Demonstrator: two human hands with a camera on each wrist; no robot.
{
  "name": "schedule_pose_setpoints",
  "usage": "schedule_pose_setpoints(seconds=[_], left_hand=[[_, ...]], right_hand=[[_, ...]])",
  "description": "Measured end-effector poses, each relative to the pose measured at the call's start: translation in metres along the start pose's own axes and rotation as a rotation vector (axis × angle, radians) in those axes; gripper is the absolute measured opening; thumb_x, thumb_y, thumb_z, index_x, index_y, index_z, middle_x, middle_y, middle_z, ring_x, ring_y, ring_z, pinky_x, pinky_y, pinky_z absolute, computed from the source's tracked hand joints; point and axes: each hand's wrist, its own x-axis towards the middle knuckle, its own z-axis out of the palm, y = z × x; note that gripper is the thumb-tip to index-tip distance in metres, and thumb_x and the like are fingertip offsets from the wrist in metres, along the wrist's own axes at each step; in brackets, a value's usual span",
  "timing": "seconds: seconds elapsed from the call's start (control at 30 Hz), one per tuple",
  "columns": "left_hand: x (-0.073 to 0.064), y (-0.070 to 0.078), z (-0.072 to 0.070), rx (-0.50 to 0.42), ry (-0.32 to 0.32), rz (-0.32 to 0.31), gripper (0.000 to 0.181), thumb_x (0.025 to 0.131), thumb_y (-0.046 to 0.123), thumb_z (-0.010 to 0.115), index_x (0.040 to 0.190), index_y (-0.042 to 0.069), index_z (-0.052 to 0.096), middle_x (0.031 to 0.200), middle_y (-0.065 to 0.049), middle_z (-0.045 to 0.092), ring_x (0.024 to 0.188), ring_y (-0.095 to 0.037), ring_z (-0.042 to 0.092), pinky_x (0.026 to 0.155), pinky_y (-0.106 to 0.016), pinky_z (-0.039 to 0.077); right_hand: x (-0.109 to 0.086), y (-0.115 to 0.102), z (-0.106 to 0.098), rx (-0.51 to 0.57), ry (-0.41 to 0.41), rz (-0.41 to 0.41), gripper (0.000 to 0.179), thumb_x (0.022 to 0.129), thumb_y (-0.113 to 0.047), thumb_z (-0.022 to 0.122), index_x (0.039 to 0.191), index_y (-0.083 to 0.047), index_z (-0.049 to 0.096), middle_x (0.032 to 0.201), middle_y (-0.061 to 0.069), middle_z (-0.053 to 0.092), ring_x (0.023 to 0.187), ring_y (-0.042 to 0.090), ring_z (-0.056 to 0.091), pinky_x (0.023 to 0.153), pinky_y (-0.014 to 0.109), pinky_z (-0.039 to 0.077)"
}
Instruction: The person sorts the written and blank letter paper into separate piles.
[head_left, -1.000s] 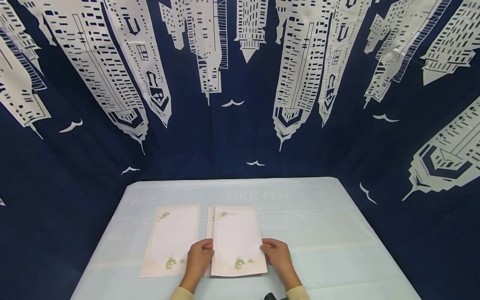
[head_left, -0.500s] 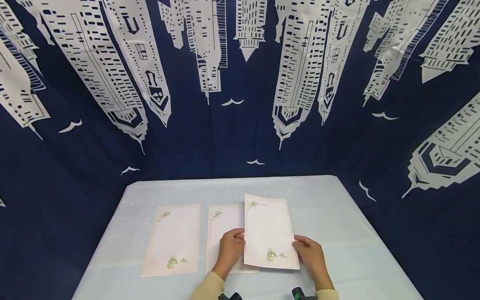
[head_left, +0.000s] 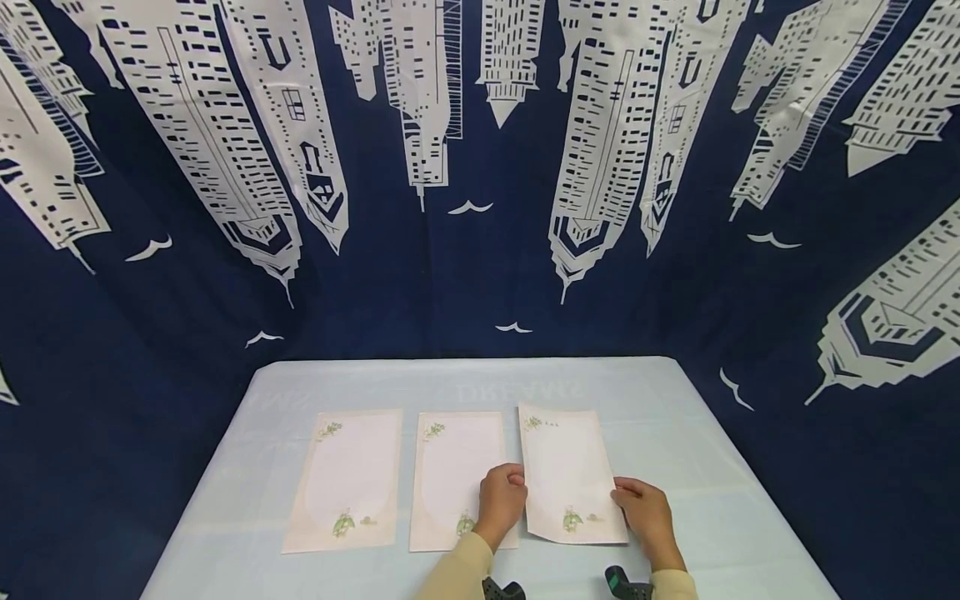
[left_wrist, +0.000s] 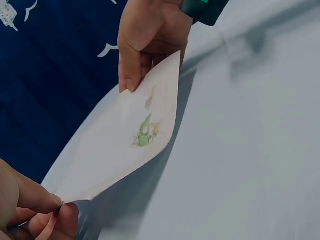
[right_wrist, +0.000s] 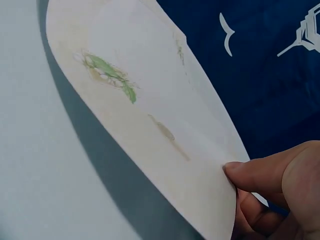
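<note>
A cream sheet of paper (head_left: 572, 475) with a green floral print hangs slightly bowed between both hands. My left hand (head_left: 502, 502) pinches its left edge, thumb on top, as the left wrist view shows up close. At the opposite edge my right hand (head_left: 647, 515) pinches the paper (right_wrist: 145, 115) between thumb and fingers. In both wrist views a shadow lies under the sheet's near edge, which is lifted off the table. A matching sheet (head_left: 459, 467) lies flat just left of it, its lower right part covered by my left hand and forearm.
Another matching sheet (head_left: 348, 479) lies flat farther left on the white-covered table (head_left: 225, 533). A navy curtain (head_left: 420, 292) with white building prints stands behind the table's back edge. Dark devices (head_left: 626, 583) are strapped at both wrists.
Both hands have carried the held sheet rightward, off the middle sheet it was covering, and lowered it a little over the last half second. The two flat sheets have stayed put.
</note>
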Motion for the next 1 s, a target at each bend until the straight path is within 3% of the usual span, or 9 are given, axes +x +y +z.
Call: schedule_pose_setpoints(seconds=[0.27, 0.4, 0.5, 0.63, 1.0], left_hand=[[-0.002, -0.003, -0.004, 0.101, 0.005, 0.033, 0.017, 0.078, -0.01, 0.066, 0.088, -0.001, 0.075, 0.073, 0.001, 0.067, 0.071, -0.013, 0.062, 0.064, -0.029, 0.052], [-0.003, -0.001, -0.01, 0.135, 0.024, 0.065, 0.016, 0.08, -0.008, 0.066, 0.09, -0.002, 0.076, 0.082, -0.005, 0.072, 0.079, -0.02, 0.067, 0.069, -0.033, 0.055], [-0.004, -0.002, -0.018, 0.126, 0.013, 0.072, 0.017, 0.082, -0.007, 0.065, 0.094, -0.003, 0.076, 0.078, -0.002, 0.071, 0.075, -0.017, 0.064, 0.07, -0.033, 0.055], [-0.003, -0.006, -0.034, 0.136, 0.01, 0.071, 0.019, 0.082, -0.006, 0.066, 0.098, -0.004, 0.076, 0.073, 0.003, 0.067, 0.069, -0.012, 0.06, 0.068, -0.033, 0.054], [-0.001, -0.02, -0.091, 0.213, 0.124, 0.058, 0.02, 0.08, -0.003, 0.07, 0.1, -0.004, 0.075, 0.077, 0.0, 0.069, 0.068, -0.017, 0.063, 0.065, -0.036, 0.054]], right_hand=[[0.007, 0.006, 0.001, -0.155, 0.05, -0.05, 0.027, 0.092, -0.004, 0.063, 0.113, 0.012, 0.068, 0.1, 0.024, 0.071, 0.09, 0.035, 0.067, 0.074, 0.045, 0.055], [0.005, 0.004, 0.002, -0.17, 0.067, -0.052, 0.027, 0.093, -0.005, 0.061, 0.114, 0.012, 0.067, 0.099, 0.024, 0.07, 0.091, 0.036, 0.067, 0.07, 0.042, 0.055], [0.002, 0.001, 0.005, -0.155, 0.075, -0.062, 0.027, 0.094, -0.006, 0.061, 0.114, 0.012, 0.067, 0.099, 0.024, 0.07, 0.089, 0.035, 0.067, 0.066, 0.036, 0.054], [-0.002, -0.009, 0.012, -0.118, 0.059, -0.096, 0.029, 0.094, -0.007, 0.062, 0.115, 0.012, 0.067, 0.095, 0.021, 0.071, 0.082, 0.03, 0.069, 0.063, 0.032, 0.052], [-0.019, -0.034, 0.055, -0.113, -0.018, -0.134, 0.029, 0.092, -0.011, 0.067, 0.113, 0.009, 0.069, 0.086, 0.01, 0.07, 0.072, 0.019, 0.063, 0.061, 0.031, 0.05]])
